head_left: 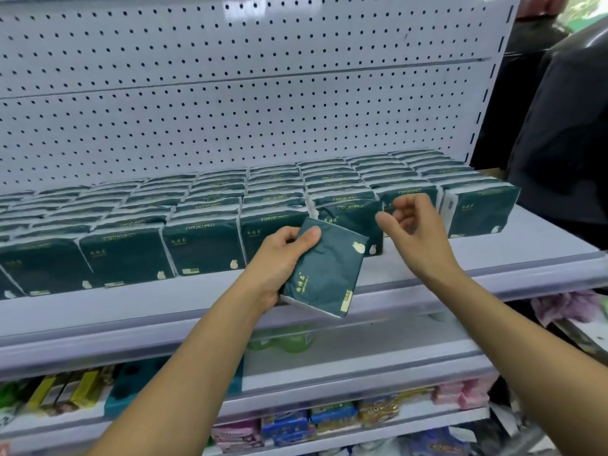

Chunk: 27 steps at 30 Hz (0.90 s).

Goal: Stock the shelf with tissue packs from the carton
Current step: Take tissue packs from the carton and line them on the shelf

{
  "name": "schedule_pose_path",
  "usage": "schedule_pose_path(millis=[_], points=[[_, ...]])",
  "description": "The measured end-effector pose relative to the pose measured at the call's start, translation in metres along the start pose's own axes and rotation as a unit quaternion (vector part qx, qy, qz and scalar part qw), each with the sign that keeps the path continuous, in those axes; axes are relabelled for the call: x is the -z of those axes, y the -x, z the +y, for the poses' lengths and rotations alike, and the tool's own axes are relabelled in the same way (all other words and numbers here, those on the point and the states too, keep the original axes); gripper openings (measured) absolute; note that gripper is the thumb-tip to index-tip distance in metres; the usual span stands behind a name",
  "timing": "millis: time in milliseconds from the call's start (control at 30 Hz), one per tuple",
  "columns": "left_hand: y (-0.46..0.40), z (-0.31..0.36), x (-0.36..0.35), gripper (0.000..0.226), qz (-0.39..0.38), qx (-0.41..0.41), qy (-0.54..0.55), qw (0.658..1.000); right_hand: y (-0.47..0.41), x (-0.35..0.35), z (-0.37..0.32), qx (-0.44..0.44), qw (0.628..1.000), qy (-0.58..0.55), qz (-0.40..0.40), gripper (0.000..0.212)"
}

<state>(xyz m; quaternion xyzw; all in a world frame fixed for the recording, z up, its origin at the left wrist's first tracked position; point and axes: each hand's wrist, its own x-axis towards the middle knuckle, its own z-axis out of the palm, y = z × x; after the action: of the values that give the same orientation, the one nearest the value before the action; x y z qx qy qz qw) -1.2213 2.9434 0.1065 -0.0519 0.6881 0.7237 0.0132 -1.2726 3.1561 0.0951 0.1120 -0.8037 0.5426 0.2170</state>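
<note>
My left hand (281, 258) grips a dark green tissue pack (324, 274), tilted, just above the front lip of the grey shelf (493, 255). My right hand (416, 228) hovers to the right of that pack with loosely curled fingers and holds nothing. Several rows of the same green tissue packs (204, 248) stand upright along the shelf from left to right. One pack (353, 215) in the front row leans askew behind the held pack. No carton is in view.
A white pegboard back panel (246, 103) rises behind the packs. Lower shelves (329, 386) carry mixed packaged goods. A dark-clothed person (566, 143) stands at the right end of the shelving. A bare strip of shelf runs in front of the packs.
</note>
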Motion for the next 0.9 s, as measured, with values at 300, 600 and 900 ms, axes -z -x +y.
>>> schedule_pose_path(millis=[300,600,900], points=[[-0.003,0.014,-0.066,0.031,-0.038,-0.08,-0.122,0.989,0.005,0.05,-0.003,-0.023,0.965,-0.138,-0.22,0.035],[-0.027,-0.006,-0.109,0.037,0.104,-0.308,-0.407,0.853,-0.004,0.087,0.049,-0.008,0.999,-0.02,-0.034,0.027],[-0.06,-0.018,-0.119,0.041,0.206,-0.461,-0.55,0.665,-0.029,0.087,0.071,0.202,0.912,0.349,0.081,0.049]])
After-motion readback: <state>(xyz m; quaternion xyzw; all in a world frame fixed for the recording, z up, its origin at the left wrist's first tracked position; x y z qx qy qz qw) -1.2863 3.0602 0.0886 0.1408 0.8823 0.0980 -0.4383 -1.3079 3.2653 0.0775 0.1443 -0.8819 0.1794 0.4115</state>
